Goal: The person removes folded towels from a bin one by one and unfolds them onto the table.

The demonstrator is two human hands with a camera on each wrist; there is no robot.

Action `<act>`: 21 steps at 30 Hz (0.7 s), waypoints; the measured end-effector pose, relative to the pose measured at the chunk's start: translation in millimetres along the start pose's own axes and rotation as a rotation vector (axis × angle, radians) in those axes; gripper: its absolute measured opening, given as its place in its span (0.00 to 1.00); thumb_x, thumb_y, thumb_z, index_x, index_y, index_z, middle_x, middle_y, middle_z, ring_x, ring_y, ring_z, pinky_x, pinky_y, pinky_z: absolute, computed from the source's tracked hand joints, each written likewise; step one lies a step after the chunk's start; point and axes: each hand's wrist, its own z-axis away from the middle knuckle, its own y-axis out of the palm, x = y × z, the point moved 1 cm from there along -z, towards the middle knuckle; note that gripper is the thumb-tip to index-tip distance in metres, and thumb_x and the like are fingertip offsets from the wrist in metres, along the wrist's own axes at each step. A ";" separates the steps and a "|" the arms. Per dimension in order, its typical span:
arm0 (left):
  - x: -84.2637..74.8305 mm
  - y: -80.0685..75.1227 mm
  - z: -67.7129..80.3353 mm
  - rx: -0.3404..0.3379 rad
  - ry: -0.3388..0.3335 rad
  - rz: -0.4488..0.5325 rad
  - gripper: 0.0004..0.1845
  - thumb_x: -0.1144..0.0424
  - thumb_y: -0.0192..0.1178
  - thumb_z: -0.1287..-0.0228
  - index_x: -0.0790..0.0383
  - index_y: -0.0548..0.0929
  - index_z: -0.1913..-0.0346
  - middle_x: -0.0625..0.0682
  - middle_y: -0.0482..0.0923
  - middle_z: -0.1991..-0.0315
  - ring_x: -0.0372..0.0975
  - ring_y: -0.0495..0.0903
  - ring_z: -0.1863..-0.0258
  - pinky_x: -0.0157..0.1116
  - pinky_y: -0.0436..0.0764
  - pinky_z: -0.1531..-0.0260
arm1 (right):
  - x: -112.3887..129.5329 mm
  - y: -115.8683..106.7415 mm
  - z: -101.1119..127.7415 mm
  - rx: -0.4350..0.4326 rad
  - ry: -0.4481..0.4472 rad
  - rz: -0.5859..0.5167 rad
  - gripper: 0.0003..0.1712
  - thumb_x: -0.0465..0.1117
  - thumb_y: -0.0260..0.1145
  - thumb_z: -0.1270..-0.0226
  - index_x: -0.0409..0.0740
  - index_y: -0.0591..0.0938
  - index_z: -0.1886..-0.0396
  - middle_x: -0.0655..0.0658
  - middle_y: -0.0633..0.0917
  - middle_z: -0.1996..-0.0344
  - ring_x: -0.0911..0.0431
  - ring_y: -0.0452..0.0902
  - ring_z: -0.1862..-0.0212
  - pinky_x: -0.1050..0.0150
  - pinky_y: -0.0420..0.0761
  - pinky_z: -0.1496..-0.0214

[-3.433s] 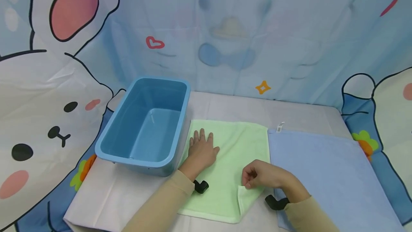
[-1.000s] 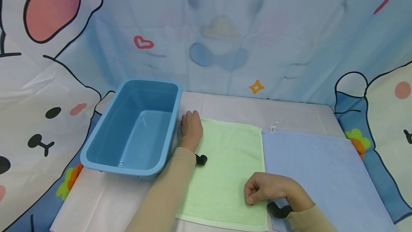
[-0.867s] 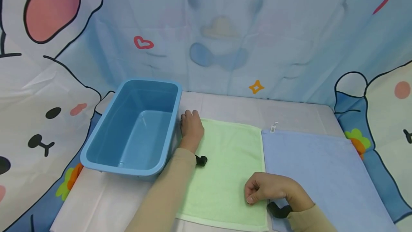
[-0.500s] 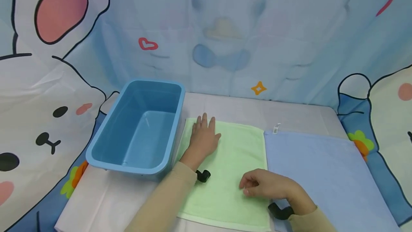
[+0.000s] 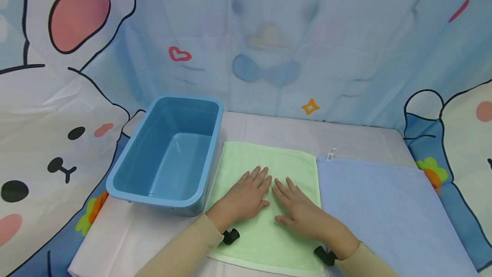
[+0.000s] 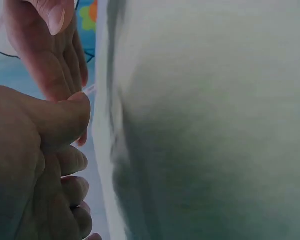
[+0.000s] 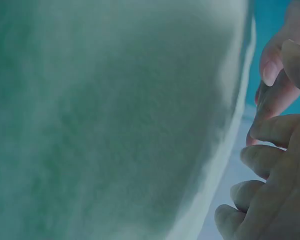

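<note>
A light green towel [image 5: 269, 247] lies spread flat on the white table. My left hand [image 5: 246, 195] rests on its middle with straight fingers. Beside it, a small gap away, my right hand [image 5: 301, 213] rests on the same towel, its fingers stretched toward the left hand. Seen close up in the left wrist view, the left hand [image 6: 40, 150] is in front of the right hand [image 6: 52, 55], and the green cloth fills the rest. The right wrist view shows the right hand [image 7: 275, 180] with the left behind it.
A light blue towel [image 5: 384, 208] with a white tag [image 5: 331, 154] lies flat to the right, against the green one's edge. On the left stands a blue plastic basin [image 5: 192, 114] with nothing in it. A printed curtain [image 5: 269, 25] hangs behind the white table [image 5: 276, 127].
Earlier the green towel's near right corner was folded up under my right hand; now it lies flat. My left hand has come down from the far left corner, and my right hand's fingers have straightened.
</note>
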 end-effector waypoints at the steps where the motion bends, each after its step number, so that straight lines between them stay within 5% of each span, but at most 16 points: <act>1: -0.1 2.2 1.9 0.011 0.008 -0.004 0.41 0.38 0.47 0.15 0.55 0.53 0.12 0.54 0.41 0.09 0.50 0.43 0.10 0.50 0.57 0.14 | 0.6 2.2 -1.0 0.009 -0.008 0.019 0.48 0.56 0.66 0.19 0.41 0.57 0.12 0.41 0.51 0.11 0.30 0.39 0.12 0.29 0.54 0.16; 12: -0.6 14.1 9.4 0.095 -0.020 0.024 0.42 0.37 0.44 0.15 0.55 0.50 0.11 0.54 0.40 0.09 0.49 0.42 0.10 0.50 0.55 0.13 | 6.2 12.9 -11.3 0.110 -0.006 0.044 0.49 0.58 0.61 0.17 0.40 0.52 0.11 0.40 0.46 0.10 0.30 0.35 0.12 0.27 0.50 0.15; 21: 4.4 16.7 4.7 0.099 -0.068 0.038 0.41 0.36 0.43 0.15 0.49 0.47 0.10 0.53 0.36 0.09 0.48 0.40 0.09 0.51 0.52 0.13 | 2.1 9.1 -18.0 0.146 0.041 0.088 0.48 0.61 0.59 0.16 0.46 0.51 0.10 0.41 0.44 0.10 0.32 0.35 0.11 0.27 0.48 0.15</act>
